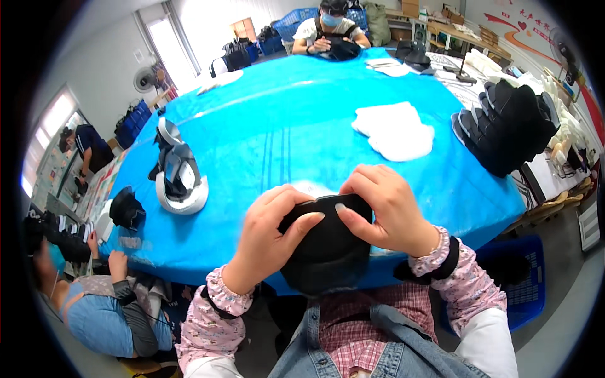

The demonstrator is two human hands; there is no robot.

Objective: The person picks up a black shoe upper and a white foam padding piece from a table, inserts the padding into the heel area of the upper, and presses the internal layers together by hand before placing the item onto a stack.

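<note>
A black cap (pixel 324 258) is held before me at the near edge of the blue-covered table (pixel 252 138). My left hand (pixel 268 227) pinches the left part of its far edge, thumb on the black surface and fingers behind. On the right part of that edge my right hand (pixel 387 208) grips the same way, its thumb close to the left one. Just beyond the cap's far edge shows a bit of something white (pixel 312 188), mostly hidden. The cap's underside is out of sight.
White flat pieces (pixel 397 131) lie ahead to the right, near a stack of black caps (pixel 507 126). At left are white and black curved pieces (pixel 179 183) and a small black item (pixel 127 208). Co-workers sit at left (pixel 101 315) and at the far end (pixel 331 28). A blue crate (pixel 526 283) stands below right.
</note>
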